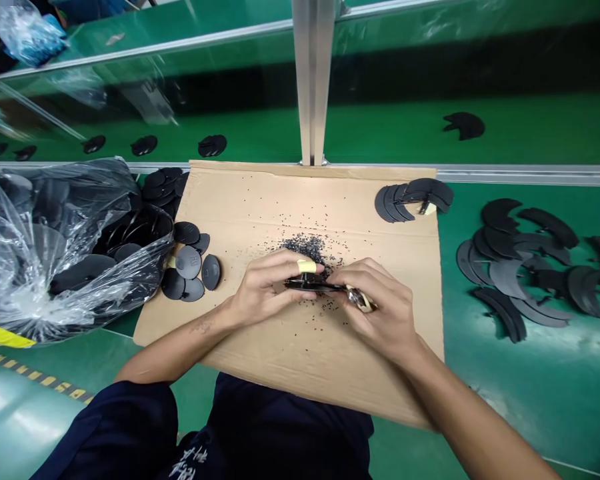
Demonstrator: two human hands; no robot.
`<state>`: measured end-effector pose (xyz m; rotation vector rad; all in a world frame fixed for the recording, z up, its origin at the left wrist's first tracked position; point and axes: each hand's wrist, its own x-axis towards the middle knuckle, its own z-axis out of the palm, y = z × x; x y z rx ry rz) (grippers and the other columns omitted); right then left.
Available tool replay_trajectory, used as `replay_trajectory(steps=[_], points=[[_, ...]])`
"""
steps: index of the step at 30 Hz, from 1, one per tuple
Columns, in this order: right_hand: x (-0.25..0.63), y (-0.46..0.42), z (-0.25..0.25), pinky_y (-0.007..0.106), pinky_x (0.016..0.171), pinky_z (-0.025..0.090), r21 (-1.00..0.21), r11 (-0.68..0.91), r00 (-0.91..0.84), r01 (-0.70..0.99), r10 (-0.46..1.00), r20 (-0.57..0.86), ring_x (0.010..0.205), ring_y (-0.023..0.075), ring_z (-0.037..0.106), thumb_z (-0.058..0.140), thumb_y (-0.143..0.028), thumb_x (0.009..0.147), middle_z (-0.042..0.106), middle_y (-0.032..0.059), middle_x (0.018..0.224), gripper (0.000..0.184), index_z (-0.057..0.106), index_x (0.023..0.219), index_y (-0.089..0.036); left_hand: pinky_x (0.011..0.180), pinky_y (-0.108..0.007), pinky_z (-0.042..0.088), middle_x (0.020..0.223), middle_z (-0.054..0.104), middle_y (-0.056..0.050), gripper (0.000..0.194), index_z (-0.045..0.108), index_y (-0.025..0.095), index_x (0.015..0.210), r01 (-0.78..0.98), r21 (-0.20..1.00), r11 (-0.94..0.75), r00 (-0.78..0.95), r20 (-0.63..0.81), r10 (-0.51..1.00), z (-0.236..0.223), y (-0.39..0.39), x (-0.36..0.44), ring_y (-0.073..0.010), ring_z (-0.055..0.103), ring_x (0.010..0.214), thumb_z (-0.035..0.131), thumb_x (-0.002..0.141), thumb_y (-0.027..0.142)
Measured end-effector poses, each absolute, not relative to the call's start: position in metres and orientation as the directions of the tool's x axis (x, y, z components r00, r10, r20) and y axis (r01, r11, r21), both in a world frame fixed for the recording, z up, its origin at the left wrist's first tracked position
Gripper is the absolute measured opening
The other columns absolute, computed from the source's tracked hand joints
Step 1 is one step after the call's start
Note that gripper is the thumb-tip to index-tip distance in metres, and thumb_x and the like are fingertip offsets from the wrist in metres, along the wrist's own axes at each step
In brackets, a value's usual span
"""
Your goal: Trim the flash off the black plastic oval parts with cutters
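Observation:
My left hand (267, 283) is closed on a black plastic disc (305, 285), held nearly edge-on above the cardboard. A pale yellow cover wraps one of its fingertips. My right hand (380, 303) grips a small hand tool (360, 299) with a shiny, partly light-coloured handle; its kind is hard to make out. The tool's dark front end meets the right edge of the disc. Just beyond my fingers lies a heap of tiny black bits (307, 247), with more scattered around it.
Cardboard (280, 347) covers the green bench. Loose black discs (188, 262) and a clear bag (40, 253) of black parts lie left. Curved black pieces (397, 200) rest at the cardboard's back right, several more (510, 267) farther right. A metal post (313, 80) rises behind.

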<state>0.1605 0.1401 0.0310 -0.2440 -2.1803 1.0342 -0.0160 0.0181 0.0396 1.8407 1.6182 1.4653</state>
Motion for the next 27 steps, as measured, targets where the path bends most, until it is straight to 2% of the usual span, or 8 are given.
replay_trajectory(steps=[4,8,13,18,23,27], points=[[0.1604,0.1371,0.0301,0.038,0.074,0.055,-0.724,0.678,-0.744,-0.126,0.419,0.521,0.082,0.02,0.068,0.058,-0.005,0.084,0.073,0.0026,0.092,0.03,0.067,0.102,-0.027,0.076,-0.033,0.056,0.101,0.074,-0.007,0.031,0.068,0.023,0.124,0.589,0.712,-0.382,-0.096,0.53,0.842,0.0405,0.0186,-0.0168,-0.0169,0.068,0.089,0.067,0.094,0.03],[0.1596,0.1363,0.0291,0.038,0.074,0.056,-0.728,0.672,-0.758,-0.132,0.405,0.512,0.084,0.02,0.068,0.059,-0.004,0.083,0.073,0.0036,0.093,0.031,0.066,0.104,-0.026,0.075,-0.032,0.056,0.095,0.076,-0.004,0.032,0.068,0.023,0.121,0.61,0.662,-0.435,-0.097,0.608,0.788,0.0396,0.0185,-0.0168,-0.0162,0.07,0.087,0.074,0.089,0.023],[0.1582,0.1357,0.0282,0.039,0.073,0.056,-0.755,0.645,-0.766,-0.118,0.424,0.483,0.084,0.0203,0.069,0.059,-0.004,0.083,0.074,0.0038,0.094,0.031,0.067,0.103,-0.026,0.079,-0.034,0.057,0.101,0.077,-0.007,0.03,0.066,0.021,0.123,0.603,0.685,-0.409,-0.064,0.552,0.831,0.0402,0.0177,-0.0187,-0.0171,0.071,0.093,0.067,0.094,0.021],[0.1576,0.1344,0.0282,0.038,0.075,0.056,-0.774,0.621,-0.778,-0.121,0.425,0.462,0.085,0.0194,0.069,0.056,-0.003,0.084,0.073,0.0032,0.095,0.033,0.067,0.104,-0.026,0.075,-0.032,0.058,0.092,0.078,-0.004,0.027,0.069,0.022,0.116,0.641,0.645,-0.417,-0.072,0.591,0.804,0.0417,0.0157,-0.0192,-0.016,0.072,0.087,0.072,0.09,0.02],[0.1577,0.1355,0.0284,0.038,0.073,0.057,-0.744,0.655,-0.791,-0.133,0.383,0.478,0.083,0.0193,0.068,0.057,-0.004,0.085,0.073,0.0043,0.094,0.029,0.065,0.103,-0.025,0.08,-0.034,0.059,0.102,0.078,-0.007,0.023,0.067,0.02,0.117,0.609,0.673,-0.418,-0.014,0.537,0.844,0.0433,0.0151,-0.0217,-0.017,0.073,0.095,0.065,0.095,0.019],[0.1575,0.1358,0.0279,0.037,0.073,0.057,-0.735,0.661,-0.798,-0.153,0.356,0.486,0.082,0.0189,0.068,0.057,-0.004,0.086,0.072,0.0049,0.093,0.026,0.064,0.102,-0.023,0.073,-0.031,0.059,0.089,0.078,-0.004,0.021,0.07,0.019,0.108,0.634,0.652,-0.416,-0.059,0.577,0.815,0.0443,0.0145,-0.0195,-0.0156,0.073,0.084,0.075,0.088,0.02]])
